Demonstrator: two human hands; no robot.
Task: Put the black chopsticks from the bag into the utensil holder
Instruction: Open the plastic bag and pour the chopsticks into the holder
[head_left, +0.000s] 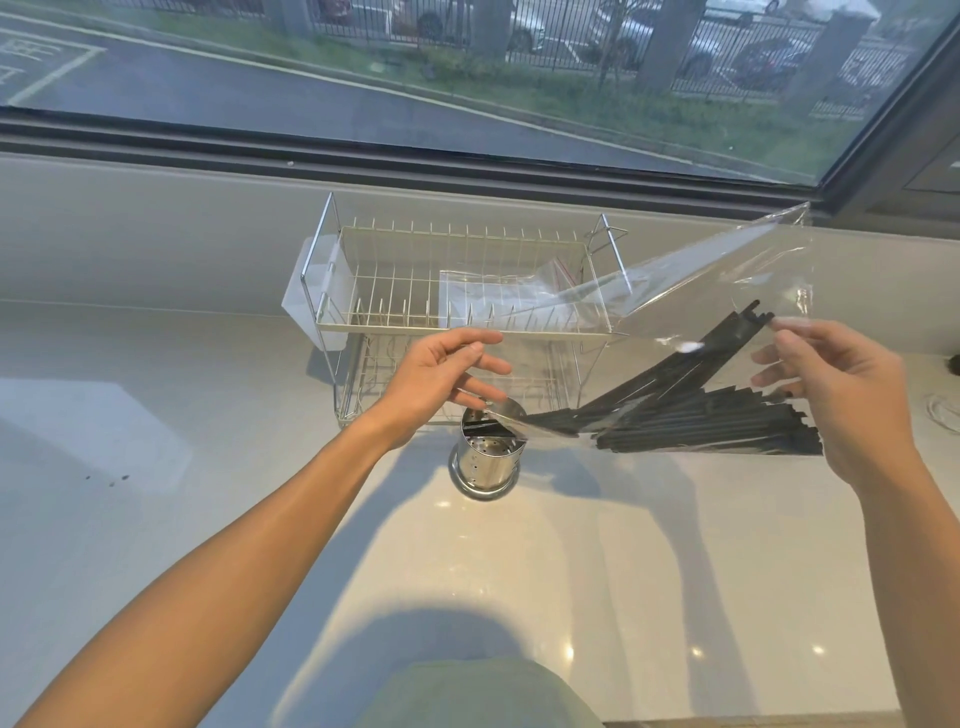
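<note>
A clear plastic bag hangs in the air over the counter, tilted down to the left. Inside it lie several black chopsticks, their tips pointing at the mouth of the bag. That mouth sits over a perforated steel utensil holder, which stands upright on the counter. Dark chopstick ends show inside the holder. My left hand holds the bag's lower left edge just above the holder, fingers loosely spread. My right hand pinches the bag's upper right end, lifting it.
A two-tier wire dish rack stands behind the holder, with another clear bag lying in its top tier. The white counter runs left and toward me. A window sill and glass lie behind the rack. A white cable lies at the right edge.
</note>
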